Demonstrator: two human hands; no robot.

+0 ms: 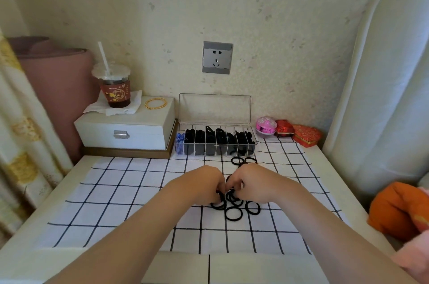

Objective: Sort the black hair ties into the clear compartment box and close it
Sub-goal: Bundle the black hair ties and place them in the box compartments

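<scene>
Spreading across your surface (27,237), the white cloth (120,193) with black grid lines lies bare to the left and near edge. At the wall the clear compartment box (216,142) stands open, its lid upright, its slots dark with ties. Your left hand (204,185) and right hand (251,182) meet mid-cloth, fingers pinching soft round black hair ties (234,208) from the loose heap; two more lie just before the box.

You have soft, even daylight, apparently from the curtain (21,135) side at left. Shadows are faint; mild glare sits on the open box lid (214,109). Wide-angle bending warps the edges. Overall focus is slightly soft.
</scene>
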